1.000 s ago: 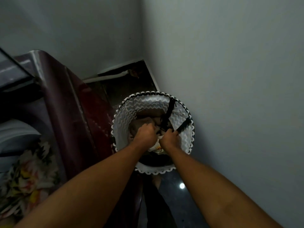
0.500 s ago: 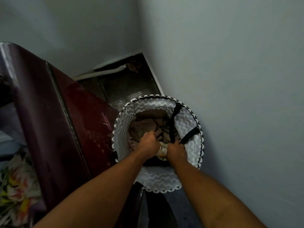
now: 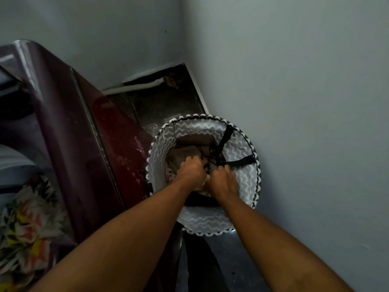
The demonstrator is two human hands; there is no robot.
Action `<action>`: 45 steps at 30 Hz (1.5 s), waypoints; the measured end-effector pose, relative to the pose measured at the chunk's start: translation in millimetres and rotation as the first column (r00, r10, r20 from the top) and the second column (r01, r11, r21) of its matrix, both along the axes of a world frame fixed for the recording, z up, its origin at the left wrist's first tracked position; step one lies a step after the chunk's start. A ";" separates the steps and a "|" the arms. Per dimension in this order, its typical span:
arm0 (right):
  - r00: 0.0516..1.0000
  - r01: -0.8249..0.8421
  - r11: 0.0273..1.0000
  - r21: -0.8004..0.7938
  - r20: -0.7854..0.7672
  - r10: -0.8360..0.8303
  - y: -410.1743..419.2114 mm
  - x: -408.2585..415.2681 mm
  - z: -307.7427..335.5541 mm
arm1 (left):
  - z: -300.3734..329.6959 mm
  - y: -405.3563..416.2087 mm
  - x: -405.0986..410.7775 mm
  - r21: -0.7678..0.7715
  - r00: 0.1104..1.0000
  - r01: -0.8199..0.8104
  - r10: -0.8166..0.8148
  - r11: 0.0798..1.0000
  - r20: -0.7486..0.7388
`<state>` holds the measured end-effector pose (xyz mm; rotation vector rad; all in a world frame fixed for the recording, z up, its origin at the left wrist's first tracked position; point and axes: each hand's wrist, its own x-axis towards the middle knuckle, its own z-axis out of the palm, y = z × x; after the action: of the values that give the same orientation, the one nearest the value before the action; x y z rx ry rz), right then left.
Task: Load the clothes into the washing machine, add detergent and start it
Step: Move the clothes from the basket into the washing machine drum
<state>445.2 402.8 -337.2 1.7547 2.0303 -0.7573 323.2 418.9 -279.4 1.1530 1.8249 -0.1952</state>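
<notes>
Head view: both hands, left hand (image 3: 190, 170) and right hand (image 3: 221, 182), stay clenched on clothes (image 3: 185, 153) inside the hamper (image 3: 202, 225), so lifting out seems imminent.

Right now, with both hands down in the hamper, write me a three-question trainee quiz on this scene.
1. True or false: both the left hand and the right hand grip clothes inside the zigzag laundry hamper.
2. The hamper stands: A) on the washing machine; B) on the floor between machine and wall; C) on a shelf.
3. Fill in: the straps inside the hamper are ____ in colour.

Key: 1 true; 2 B; 3 black.
</notes>
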 end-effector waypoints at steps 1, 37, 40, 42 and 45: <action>1.000 -0.026 1.000 -0.002 -0.009 0.026 0.4 -3.9 -2.0 | -0.6 0.5 1.5 0.011 1.000 -0.013 0.013 1.000 0.003; 0.802 0.306 0.939 -0.158 -0.489 -0.343 52.7 -8.6 47.6 | -7.6 -15.9 -8.3 0.045 0.967 -0.207 0.197 0.977 0.161; 0.779 0.361 0.910 -0.205 -0.471 -0.415 50.7 -12.5 51.4 | -34.3 -15.0 -8.1 0.000 0.983 -0.172 0.172 0.985 0.061; 0.756 0.394 0.882 -0.260 -0.454 -0.472 52.8 -14.8 61.2 | -2.8 -12.5 -6.5 -0.025 0.989 -0.136 0.138 0.990 0.054; 0.659 0.448 0.812 -0.375 -0.476 -0.583 54.5 -14.5 78.2 | 18.2 -7.8 -8.8 -0.019 0.992 -0.102 0.103 0.995 0.077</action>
<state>430.7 457.2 -259.0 2.1733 1.6143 -1.8245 314.4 411.1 -261.1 1.0395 1.8055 -0.1038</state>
